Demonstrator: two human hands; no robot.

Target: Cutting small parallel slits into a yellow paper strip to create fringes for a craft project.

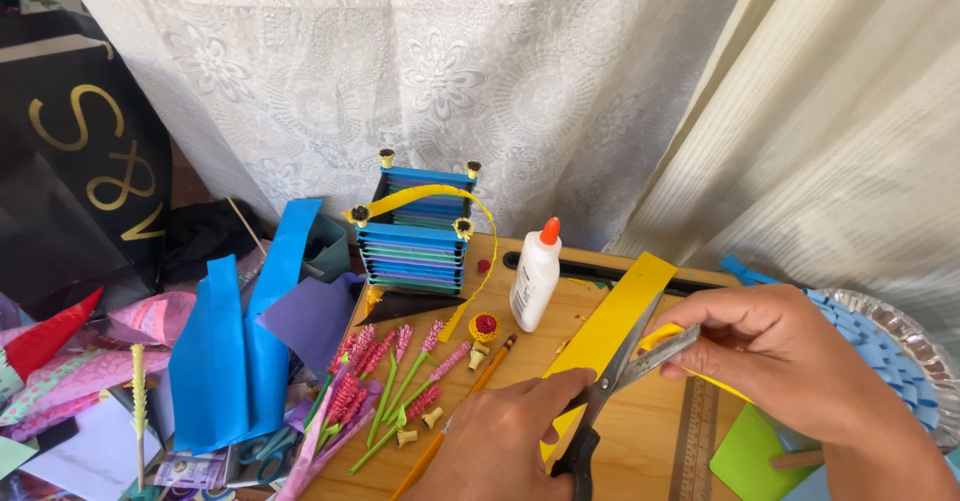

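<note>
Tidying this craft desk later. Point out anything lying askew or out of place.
Nothing is spilled or damaged. The glue bottle stands upright with its cap on. The pencil lies diagonally across the wooden board, and the paper flowers sprawl loosely over its left edge. Blue paper sheets stand propped on end beside the board.

My one head camera looks steeply down and forward, close over the worktop (640, 431), facing the curtain (420, 71).
</note>
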